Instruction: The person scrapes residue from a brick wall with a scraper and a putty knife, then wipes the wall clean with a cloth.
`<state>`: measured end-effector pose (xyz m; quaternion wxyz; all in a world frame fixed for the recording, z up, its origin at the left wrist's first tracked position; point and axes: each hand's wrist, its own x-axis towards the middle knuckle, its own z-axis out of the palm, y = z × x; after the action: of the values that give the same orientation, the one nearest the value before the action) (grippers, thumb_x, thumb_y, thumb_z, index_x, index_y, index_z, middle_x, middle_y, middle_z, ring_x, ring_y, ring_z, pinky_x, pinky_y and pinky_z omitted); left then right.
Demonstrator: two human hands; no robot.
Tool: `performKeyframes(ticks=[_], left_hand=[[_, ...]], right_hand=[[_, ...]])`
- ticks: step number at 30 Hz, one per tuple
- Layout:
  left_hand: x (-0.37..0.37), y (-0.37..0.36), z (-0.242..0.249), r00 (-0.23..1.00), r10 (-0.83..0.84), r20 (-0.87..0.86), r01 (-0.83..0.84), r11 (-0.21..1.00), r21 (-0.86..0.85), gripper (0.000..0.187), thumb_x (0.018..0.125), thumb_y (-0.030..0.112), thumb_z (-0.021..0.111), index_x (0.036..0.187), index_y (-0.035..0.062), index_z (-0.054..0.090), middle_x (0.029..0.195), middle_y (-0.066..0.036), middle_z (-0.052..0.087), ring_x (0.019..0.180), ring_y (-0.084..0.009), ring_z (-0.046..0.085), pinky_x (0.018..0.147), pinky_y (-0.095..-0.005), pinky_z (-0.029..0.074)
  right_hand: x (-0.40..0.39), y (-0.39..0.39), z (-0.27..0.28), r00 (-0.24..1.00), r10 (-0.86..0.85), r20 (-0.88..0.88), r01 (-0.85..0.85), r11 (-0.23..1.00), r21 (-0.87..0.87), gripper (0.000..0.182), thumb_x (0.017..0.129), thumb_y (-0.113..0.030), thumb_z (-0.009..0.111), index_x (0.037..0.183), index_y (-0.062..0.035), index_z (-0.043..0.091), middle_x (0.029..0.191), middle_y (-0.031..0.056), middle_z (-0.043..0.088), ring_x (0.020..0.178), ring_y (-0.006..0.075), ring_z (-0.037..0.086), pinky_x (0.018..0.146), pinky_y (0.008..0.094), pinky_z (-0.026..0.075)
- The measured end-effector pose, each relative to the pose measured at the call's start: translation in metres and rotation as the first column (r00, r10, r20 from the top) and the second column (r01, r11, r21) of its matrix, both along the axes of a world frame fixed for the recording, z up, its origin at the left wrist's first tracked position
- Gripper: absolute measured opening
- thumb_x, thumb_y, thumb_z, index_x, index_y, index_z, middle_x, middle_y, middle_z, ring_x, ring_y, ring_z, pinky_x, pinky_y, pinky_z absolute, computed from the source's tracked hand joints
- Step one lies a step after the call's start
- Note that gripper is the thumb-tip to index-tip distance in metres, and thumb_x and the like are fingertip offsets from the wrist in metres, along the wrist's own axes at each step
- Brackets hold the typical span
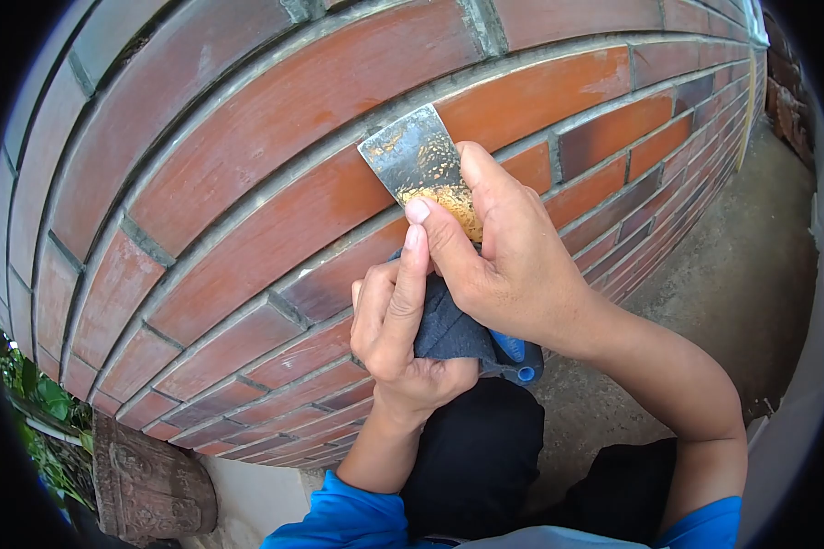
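Observation:
A putty knife shows its metal blade (418, 154) in front of the brick wall, its face speckled with yellowish residue, thickest toward the handle. My right hand (522, 252) pinches the blade at its right and lower edges. Bunched below the blade is a dark grey cloth (449, 325), with the fingers of my left hand (394, 320) curled around it. One left fingertip is raised close to my right thumb. Under the cloth, the blue and black handle end (515, 355) pokes out; the middle of the handle is hidden.
The red brick wall (275, 137) with grey mortar joints fills the left and upper view. Some bricks near the blade look darker orange. A carved plant pot (151, 480) and green leaves (50, 403) are at lower left. Concrete floor (696, 302) runs along the right.

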<state>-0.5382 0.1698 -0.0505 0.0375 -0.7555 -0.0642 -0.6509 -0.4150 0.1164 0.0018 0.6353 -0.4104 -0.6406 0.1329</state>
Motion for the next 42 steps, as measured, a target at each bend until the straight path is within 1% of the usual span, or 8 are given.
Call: performKeyframes(ticks=[5, 6, 7, 12, 21, 30, 36, 42], left_hand=[[-0.001, -0.009, -0.011, 0.998, -0.068, 0.016, 0.069, 0.992, -0.106, 0.077, 0.061, 0.001, 0.070, 0.136, -0.0086, 0.054, 0.088, -0.016, 0.069, 0.070, -0.0234, 0.062, 0.063, -0.0312, 0.040], [-0.010, -0.013, -0.010, 0.994, -0.005, -0.111, -0.006, 0.995, -0.095, 0.082, 0.072, 0.007, 0.079, 0.144, -0.0099, 0.042, 0.091, -0.017, 0.069, 0.082, -0.0223, 0.069, 0.073, -0.0309, 0.053], [-0.011, -0.015, -0.013, 0.994, -0.027, -0.102, 0.016, 0.993, -0.113, 0.082, 0.072, 0.007, 0.078, 0.143, -0.0094, 0.043, 0.091, -0.017, 0.069, 0.081, -0.0221, 0.068, 0.073, -0.0309, 0.053], [-0.001, -0.017, -0.033, 0.976, -0.212, -0.055, 0.200, 0.965, -0.171, 0.073, 0.065, 0.001, 0.074, 0.135, -0.0074, 0.054, 0.089, -0.018, 0.068, 0.072, -0.0241, 0.064, 0.067, -0.0314, 0.052], [0.003, -0.020, -0.042, 0.949, -0.312, -0.042, 0.291, 0.921, -0.260, 0.062, 0.061, -0.002, 0.069, 0.122, -0.0077, 0.064, 0.090, -0.019, 0.070, 0.071, -0.0261, 0.066, 0.066, -0.0321, 0.052], [0.004, -0.020, -0.044, 0.942, -0.332, -0.046, 0.307, 0.910, -0.277, 0.059, 0.061, -0.002, 0.069, 0.119, -0.0078, 0.066, 0.090, -0.019, 0.070, 0.073, -0.0265, 0.067, 0.068, -0.0325, 0.053], [0.007, -0.026, -0.044, 0.946, -0.318, -0.059, 0.291, 0.916, -0.274, 0.057, 0.061, 0.000, 0.069, 0.117, -0.0070, 0.067, 0.093, -0.020, 0.069, 0.079, -0.0288, 0.069, 0.074, -0.0342, 0.055], [0.006, -0.032, -0.041, 0.962, -0.269, -0.048, 0.246, 0.930, -0.272, 0.053, 0.063, 0.002, 0.071, 0.114, -0.0065, 0.069, 0.099, -0.021, 0.068, 0.085, -0.0298, 0.069, 0.075, -0.0346, 0.056]], right_hand=[[0.020, -0.011, 0.013, 0.983, 0.131, 0.132, -0.124, 0.990, -0.060, 0.013, 0.103, -0.015, 0.053, 0.104, -0.0015, 0.052, 0.078, 0.0033, 0.056, 0.068, 0.0064, 0.052, 0.059, 0.0259, 0.045], [0.026, -0.008, 0.013, 0.980, 0.080, 0.184, -0.086, 0.996, 0.025, 0.021, 0.101, -0.016, 0.054, 0.089, -0.0025, 0.044, 0.060, 0.0097, 0.048, 0.052, 0.0172, 0.045, 0.050, 0.0351, 0.037], [0.034, -0.016, 0.022, 0.964, 0.102, 0.244, -0.079, 0.991, -0.104, 0.014, 0.104, -0.017, 0.052, 0.102, -0.0030, 0.053, 0.075, 0.0016, 0.055, 0.066, 0.0080, 0.054, 0.058, 0.0256, 0.045], [0.043, -0.027, 0.042, 0.776, -0.213, 0.593, 0.279, 0.960, -0.020, 0.018, 0.099, -0.016, 0.057, 0.087, -0.0031, 0.058, 0.056, 0.0047, 0.050, 0.048, 0.0148, 0.050, 0.048, 0.0279, 0.040], [0.028, -0.015, 0.046, 0.593, -0.456, 0.663, 0.407, 0.881, 0.242, 0.019, 0.091, -0.015, 0.061, 0.078, -0.0011, 0.065, 0.047, 0.0114, 0.054, 0.040, 0.0198, 0.052, 0.043, 0.0305, 0.036], [0.023, -0.019, 0.054, 0.467, -0.467, 0.751, 0.512, 0.835, 0.201, 0.020, 0.089, -0.014, 0.059, 0.081, 0.0018, 0.069, 0.052, 0.0149, 0.059, 0.044, 0.0220, 0.058, 0.048, 0.0307, 0.046], [0.020, -0.007, 0.050, 0.486, -0.517, 0.704, 0.427, 0.844, 0.325, 0.020, 0.088, -0.014, 0.059, 0.083, 0.0027, 0.069, 0.055, 0.0169, 0.061, 0.048, 0.0253, 0.062, 0.050, 0.0324, 0.050], [0.026, -0.015, 0.056, 0.513, -0.421, 0.748, 0.483, 0.862, 0.154, 0.020, 0.088, -0.014, 0.059, 0.083, 0.0031, 0.069, 0.058, 0.0174, 0.063, 0.049, 0.0259, 0.062, 0.050, 0.0334, 0.050]])
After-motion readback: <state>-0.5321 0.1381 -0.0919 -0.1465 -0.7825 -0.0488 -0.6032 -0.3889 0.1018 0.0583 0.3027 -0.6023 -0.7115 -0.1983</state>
